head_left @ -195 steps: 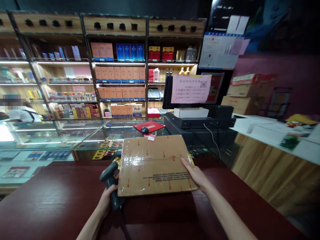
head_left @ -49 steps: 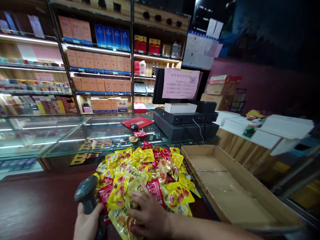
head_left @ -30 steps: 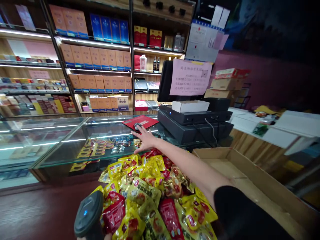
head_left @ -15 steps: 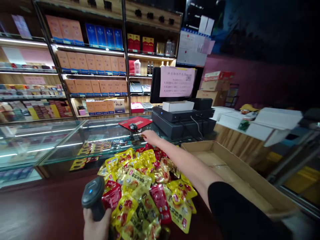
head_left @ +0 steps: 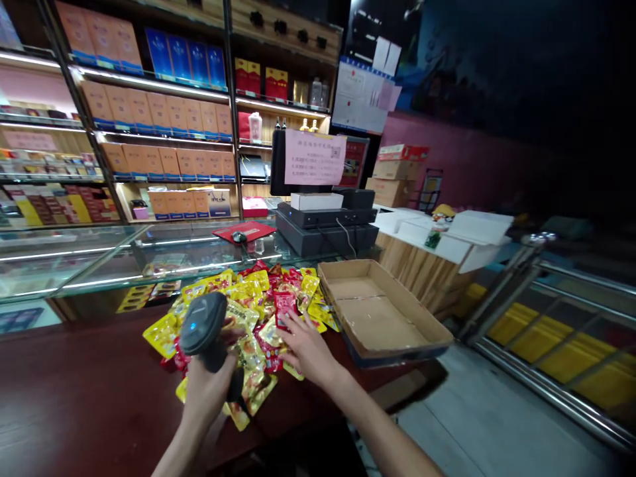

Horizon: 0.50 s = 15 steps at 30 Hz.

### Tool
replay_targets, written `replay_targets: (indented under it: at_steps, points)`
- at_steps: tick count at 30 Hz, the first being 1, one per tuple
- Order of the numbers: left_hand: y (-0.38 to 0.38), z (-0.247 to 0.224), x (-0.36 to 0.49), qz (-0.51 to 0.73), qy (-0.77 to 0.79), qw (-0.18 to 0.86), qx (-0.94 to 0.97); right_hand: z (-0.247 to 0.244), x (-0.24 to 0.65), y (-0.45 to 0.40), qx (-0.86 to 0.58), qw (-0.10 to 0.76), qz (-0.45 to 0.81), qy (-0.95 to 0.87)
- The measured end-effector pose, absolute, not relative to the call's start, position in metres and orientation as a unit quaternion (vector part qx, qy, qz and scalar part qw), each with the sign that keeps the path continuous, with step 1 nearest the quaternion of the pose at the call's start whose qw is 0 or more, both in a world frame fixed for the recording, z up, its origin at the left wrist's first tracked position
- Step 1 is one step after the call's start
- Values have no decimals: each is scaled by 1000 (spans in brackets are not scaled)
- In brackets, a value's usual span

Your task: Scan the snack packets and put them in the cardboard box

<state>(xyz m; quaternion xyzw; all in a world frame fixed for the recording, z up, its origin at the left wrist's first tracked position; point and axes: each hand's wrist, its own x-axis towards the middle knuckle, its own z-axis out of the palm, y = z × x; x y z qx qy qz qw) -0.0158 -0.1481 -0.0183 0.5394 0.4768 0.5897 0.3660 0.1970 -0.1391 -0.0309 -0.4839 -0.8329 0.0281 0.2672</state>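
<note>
A black barcode scanner (head_left: 203,324) with a small blue light is in my left hand (head_left: 209,387), its fingers wrapped round the handle. The scanner's head stands over the left part of a heap of shiny snack packets (head_left: 243,291), yellow, gold and red. My right hand (head_left: 308,344) lies on the right side of the heap with its fingers spread. Its fingertips touch the packets, close to a red packet (head_left: 284,305). The scanner and both hands hide part of the heap.
Right of the heap is a shallow cardboard box (head_left: 377,318) on the dark red table (head_left: 74,397). Behind runs a glass counter (head_left: 163,248) with a mouse (head_left: 239,236) on a red mat and a monitor (head_left: 278,162). A metal railing (head_left: 576,291) stands at right.
My right hand has come back from beside the mouse to the packets. My left hand has raised the scanner over the heap. The view has shifted, showing more floor at right.
</note>
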Motion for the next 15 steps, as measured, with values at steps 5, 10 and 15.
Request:
replay_targets:
  at_steps: [5,10,15]
  points:
    - [-161,-21,50,526,444,478,545,-19,192,-180,-504,502,257,-654]
    - [-186,-32,95,510,359,562,543,-21,172,-209,-516,555,343,-555]
    - [-199,-54,90,492,356,583,540,-32,185,-223,-518,509,311,-613]
